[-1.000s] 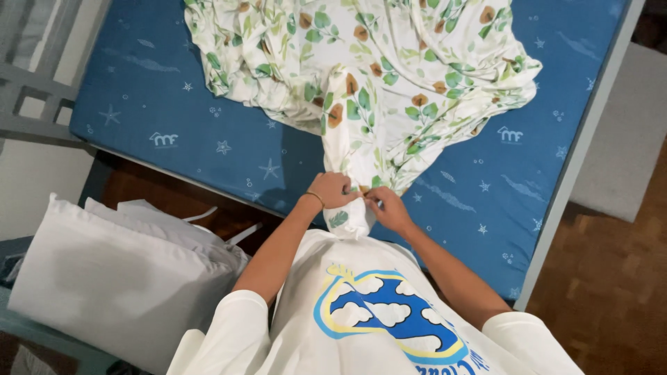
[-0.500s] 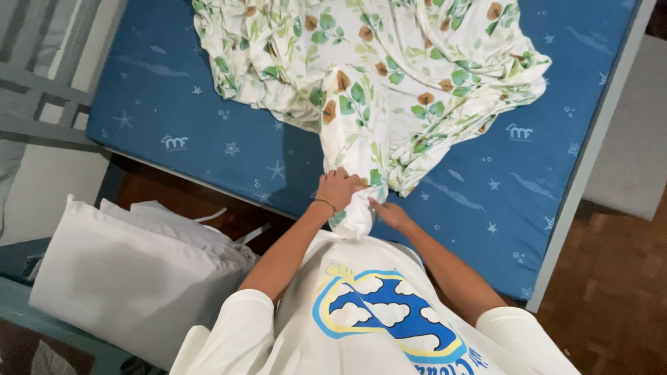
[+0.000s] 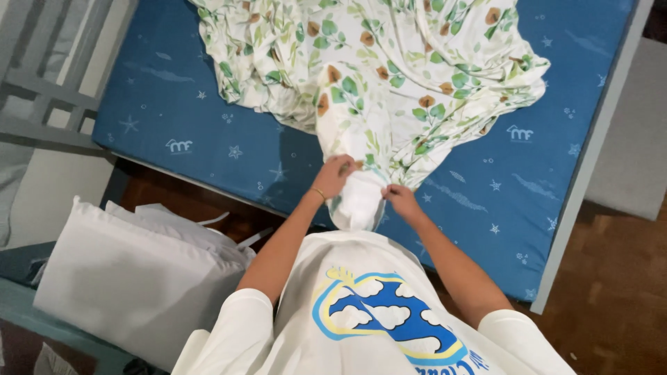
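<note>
The leaf-print sheet (image 3: 375,76) lies bunched across the far half of the blue mattress (image 3: 174,111), and one gathered corner of it trails to the near edge, where both hands meet. The left hand (image 3: 335,175) pinches the top of that corner, its fingers closed on the cloth; a thin bracelet (image 3: 319,194) sits at the wrist. The right hand (image 3: 399,199) grips the other side of the same white, bundled end, its fingers also closed on the fabric. The corner hangs between them, just over the mattress edge and against the person's white printed T-shirt (image 3: 375,312).

Most of the sheet is a loose, twisted heap, so a pull from the near end could likely drag the whole pile off the mattress rather than spread it, or tighten the twist. The grip covers only a small bunch, which may slip.

At near left a white padded cushion (image 3: 132,278) with ties leans beside the bed; grey crib rails (image 3: 48,76) stand far left, above the wooden floor (image 3: 611,292).
</note>
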